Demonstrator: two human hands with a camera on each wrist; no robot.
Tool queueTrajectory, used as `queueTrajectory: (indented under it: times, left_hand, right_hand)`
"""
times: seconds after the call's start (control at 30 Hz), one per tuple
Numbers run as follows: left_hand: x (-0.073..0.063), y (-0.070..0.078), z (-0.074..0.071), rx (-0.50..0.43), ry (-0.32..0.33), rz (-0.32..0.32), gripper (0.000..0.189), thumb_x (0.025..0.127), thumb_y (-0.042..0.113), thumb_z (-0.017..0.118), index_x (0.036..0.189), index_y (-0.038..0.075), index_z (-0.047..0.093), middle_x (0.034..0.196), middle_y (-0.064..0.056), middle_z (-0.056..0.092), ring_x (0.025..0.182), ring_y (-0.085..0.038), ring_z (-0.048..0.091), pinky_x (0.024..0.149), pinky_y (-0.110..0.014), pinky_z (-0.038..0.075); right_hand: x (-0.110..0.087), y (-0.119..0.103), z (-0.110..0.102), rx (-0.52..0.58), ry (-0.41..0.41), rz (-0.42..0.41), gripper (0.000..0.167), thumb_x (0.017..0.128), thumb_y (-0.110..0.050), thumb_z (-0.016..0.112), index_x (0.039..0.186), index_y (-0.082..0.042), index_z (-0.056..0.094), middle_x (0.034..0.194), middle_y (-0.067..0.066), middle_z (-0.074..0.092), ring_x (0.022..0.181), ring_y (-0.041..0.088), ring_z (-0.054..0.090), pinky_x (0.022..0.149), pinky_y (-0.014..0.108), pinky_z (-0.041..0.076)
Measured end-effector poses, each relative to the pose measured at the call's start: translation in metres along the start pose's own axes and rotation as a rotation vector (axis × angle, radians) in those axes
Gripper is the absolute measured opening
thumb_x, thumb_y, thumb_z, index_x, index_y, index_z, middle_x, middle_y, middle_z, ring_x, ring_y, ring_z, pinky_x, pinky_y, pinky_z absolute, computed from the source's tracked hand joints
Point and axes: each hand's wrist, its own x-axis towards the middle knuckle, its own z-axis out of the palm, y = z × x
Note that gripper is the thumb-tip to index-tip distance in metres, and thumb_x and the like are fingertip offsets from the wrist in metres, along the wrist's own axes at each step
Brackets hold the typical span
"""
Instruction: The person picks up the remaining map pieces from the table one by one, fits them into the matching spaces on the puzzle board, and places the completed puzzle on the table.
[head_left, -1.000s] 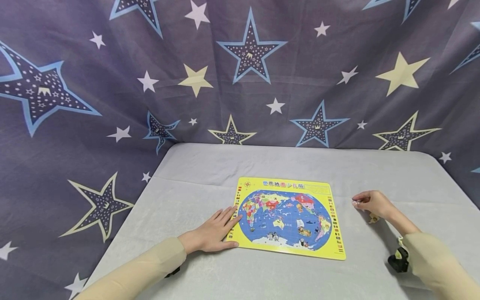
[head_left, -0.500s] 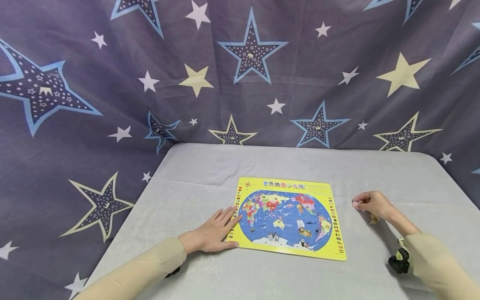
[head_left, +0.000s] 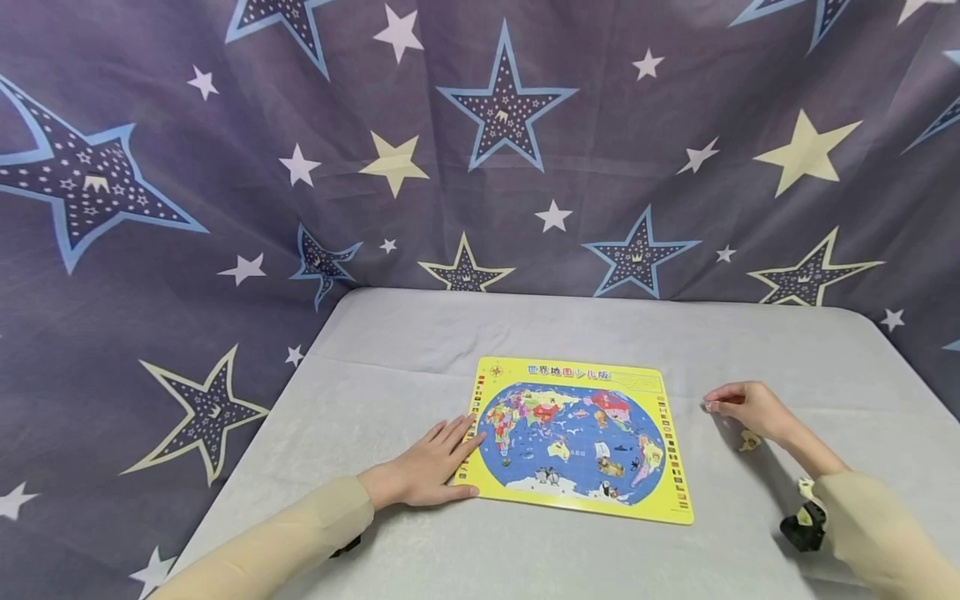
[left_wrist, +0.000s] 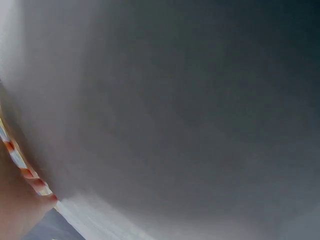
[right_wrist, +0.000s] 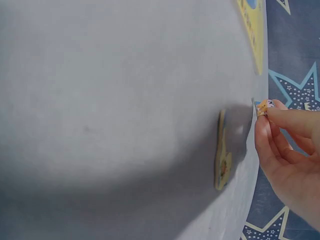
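Note:
A yellow-bordered world map puzzle board (head_left: 577, 502) with a blue oval map lies flat on the table. My left hand (head_left: 420, 473) rests on its left edge, fingers straight and spread. To the right of the board, my right hand (head_left: 753, 410) pinches a small printed puzzle piece (right_wrist: 263, 106) between thumb and fingertips, a little above the cloth; most of it is hidden by the fingers. A second, loose puzzle piece (head_left: 748, 440) with a pale wooden-looking edge lies on the table below the right wrist. The left wrist view shows mainly blurred grey cloth.
A light grey cloth (head_left: 405, 333) covers the table. Behind it and at the left hangs a dark curtain (head_left: 525, 208) printed with stars. A black wrist device (head_left: 804, 529) sits under the right sleeve.
My right hand has stayed in place and the pinched puzzle piece has turned slightly, showing less of its printed face. The left hand keeps its position on the board.

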Motion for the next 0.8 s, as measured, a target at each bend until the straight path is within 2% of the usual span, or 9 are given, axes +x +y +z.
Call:
queueTrajectory:
  times: [0.23,0.43,0.53,0.67,0.8]
  left_hand:
    - [-0.001,0.000,0.001,-0.004,0.014,0.005,0.080,0.084,0.066,0.027,0.143,0.013,0.015,0.148,-0.013,0.004,0.135,-0.025,0.004,0.108,-0.042,0.009]
    - [-0.001,0.001,0.001,0.004,0.005,0.000,0.080,0.084,0.066,0.026,0.143,0.014,0.015,0.148,-0.012,0.003,0.135,-0.024,0.003,0.108,-0.042,0.009]
    - [-0.001,0.001,0.001,0.008,0.003,-0.002,0.080,0.084,0.067,0.025,0.143,0.014,0.014,0.148,-0.011,0.003,0.135,-0.023,0.003,0.108,-0.041,0.009]
    - [0.000,0.000,0.001,0.008,0.005,-0.002,0.080,0.084,0.067,0.024,0.143,0.015,0.014,0.148,-0.011,0.003,0.135,-0.023,0.003,0.108,-0.041,0.008]
    - [0.000,0.000,0.001,0.010,0.005,-0.002,0.080,0.084,0.068,0.024,0.143,0.015,0.014,0.148,-0.011,0.003,0.135,-0.024,0.003,0.108,-0.041,0.009]
  right_hand:
    - [-0.002,-0.009,-0.001,0.012,0.000,0.002,0.024,0.085,-0.010,0.058,0.099,0.010,0.062,0.089,0.018,0.065,0.066,0.009,0.055,0.053,0.023,0.045]
    - [-0.003,-0.015,0.004,0.055,0.000,-0.005,0.030,0.083,-0.015,0.062,0.100,0.010,0.062,0.089,0.017,0.066,0.070,0.002,0.057,0.059,0.019,0.046]
    - [-0.003,-0.017,0.008,0.090,-0.018,-0.008,0.030,0.083,-0.015,0.062,0.099,0.010,0.062,0.088,0.017,0.066,0.071,0.005,0.059,0.059,0.020,0.046]
    - [-0.001,-0.020,0.014,0.154,-0.057,-0.007,0.025,0.084,-0.007,0.059,0.098,0.013,0.061,0.087,0.019,0.066,0.071,0.013,0.063,0.059,0.025,0.050]
    - [0.000,-0.025,0.019,0.193,-0.090,0.000,0.022,0.083,-0.002,0.056,0.097,0.015,0.060,0.086,0.020,0.066,0.071,0.016,0.064,0.061,0.027,0.052]
